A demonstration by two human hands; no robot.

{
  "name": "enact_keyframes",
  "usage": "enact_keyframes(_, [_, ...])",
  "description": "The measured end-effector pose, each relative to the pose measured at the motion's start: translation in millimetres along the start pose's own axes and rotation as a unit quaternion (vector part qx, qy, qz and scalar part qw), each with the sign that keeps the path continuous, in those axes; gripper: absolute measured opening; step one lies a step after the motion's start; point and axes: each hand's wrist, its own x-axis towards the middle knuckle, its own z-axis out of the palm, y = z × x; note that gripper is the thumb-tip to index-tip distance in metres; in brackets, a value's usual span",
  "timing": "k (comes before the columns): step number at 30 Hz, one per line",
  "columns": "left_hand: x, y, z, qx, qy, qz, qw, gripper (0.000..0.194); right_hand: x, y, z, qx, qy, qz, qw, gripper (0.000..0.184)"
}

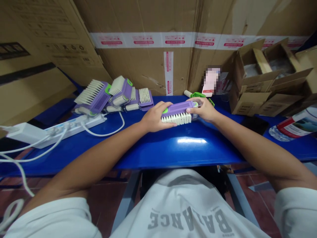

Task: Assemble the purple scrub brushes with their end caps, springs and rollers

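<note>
My left hand (156,117) and my right hand (201,110) grip the two ends of a purple scrubbing brush (177,113) above the blue table. Its white bristles point toward me. A clear plastic piece (196,106) sits at the brush's far end, under my right fingers. Behind my right hand lies a white roller with a green part (195,95). Several similar purple brushes (104,96) are piled on the table to the left of my left hand, some lying on their sides with bristles up.
A white power strip (58,130) with cords lies at the table's left side. Open cardboard boxes (257,79) stand at the right, with a dark phone (255,124) and a printed package (294,125) in front. Large taped cartons (158,39) form the back wall.
</note>
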Motion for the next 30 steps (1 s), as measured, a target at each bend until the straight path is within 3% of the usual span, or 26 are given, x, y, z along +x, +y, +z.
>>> enact_keyframes(30, [-2.9, 1.9, 2.7, 0.002, 0.006, -0.007, 1.0, 0.089, -2.0, -2.4, 2.5, -0.003, -0.009, 0.001, 1.0, 0.065])
